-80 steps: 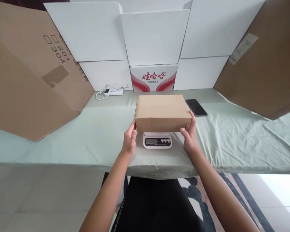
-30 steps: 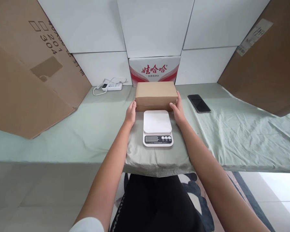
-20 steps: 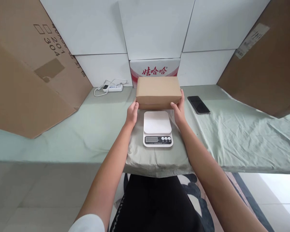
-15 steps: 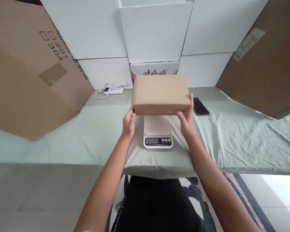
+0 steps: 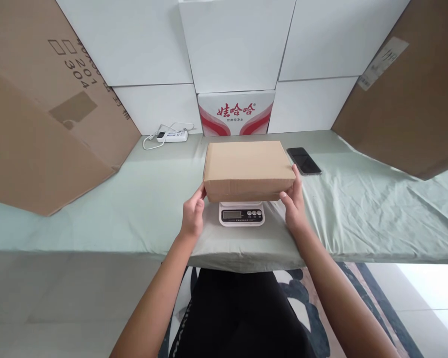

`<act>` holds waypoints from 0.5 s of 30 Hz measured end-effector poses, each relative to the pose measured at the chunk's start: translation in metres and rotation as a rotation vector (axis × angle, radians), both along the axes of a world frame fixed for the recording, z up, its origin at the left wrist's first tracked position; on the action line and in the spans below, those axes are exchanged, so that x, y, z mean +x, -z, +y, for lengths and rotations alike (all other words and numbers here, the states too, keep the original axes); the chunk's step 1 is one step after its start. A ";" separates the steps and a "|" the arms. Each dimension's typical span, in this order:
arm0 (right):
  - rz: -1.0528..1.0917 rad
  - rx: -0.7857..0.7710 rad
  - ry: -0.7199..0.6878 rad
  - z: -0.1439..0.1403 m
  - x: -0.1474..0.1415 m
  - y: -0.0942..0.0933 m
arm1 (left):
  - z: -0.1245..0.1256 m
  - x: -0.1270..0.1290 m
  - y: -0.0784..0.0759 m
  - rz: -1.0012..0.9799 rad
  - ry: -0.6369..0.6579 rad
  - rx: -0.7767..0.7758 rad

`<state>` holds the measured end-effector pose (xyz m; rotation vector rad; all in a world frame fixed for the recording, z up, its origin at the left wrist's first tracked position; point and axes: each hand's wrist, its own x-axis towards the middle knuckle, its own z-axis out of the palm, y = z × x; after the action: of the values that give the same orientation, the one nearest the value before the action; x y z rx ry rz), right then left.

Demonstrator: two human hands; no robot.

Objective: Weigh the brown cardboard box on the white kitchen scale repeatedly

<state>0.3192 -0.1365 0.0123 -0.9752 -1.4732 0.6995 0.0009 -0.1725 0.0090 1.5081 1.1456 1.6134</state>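
A closed brown cardboard box [image 5: 248, 161] lies flat over the white kitchen scale [image 5: 242, 223]. It covers the scale's platform, leaving the display and buttons in sight at the front. I cannot tell whether its full weight rests there. My left hand [image 5: 193, 214] grips the box's front left corner, fingers partly hidden behind it. At the front right corner, my right hand [image 5: 294, 201] holds it, thumb on the front face and fingers along the side.
A dark phone [image 5: 304, 161] lies right of the box. At the back left sits a white power strip [image 5: 172, 136] with a cable. Large cardboard panels flank the green cloth [image 5: 145, 199]. A red and white carton [image 5: 236, 113] stands among white boxes behind.
Both hands have lowered the cardboard box toward me, down onto the scale. The printed carton behind it is now uncovered, while the scale's platform has become hidden.
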 end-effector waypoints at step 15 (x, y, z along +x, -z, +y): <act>-0.100 0.139 -0.076 0.012 0.008 -0.015 | 0.006 0.000 -0.018 -0.111 0.046 -0.003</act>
<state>0.3276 -0.1242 0.0277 -0.8618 -1.6315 0.6006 0.0011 -0.1667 0.0271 1.4147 1.0452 1.6419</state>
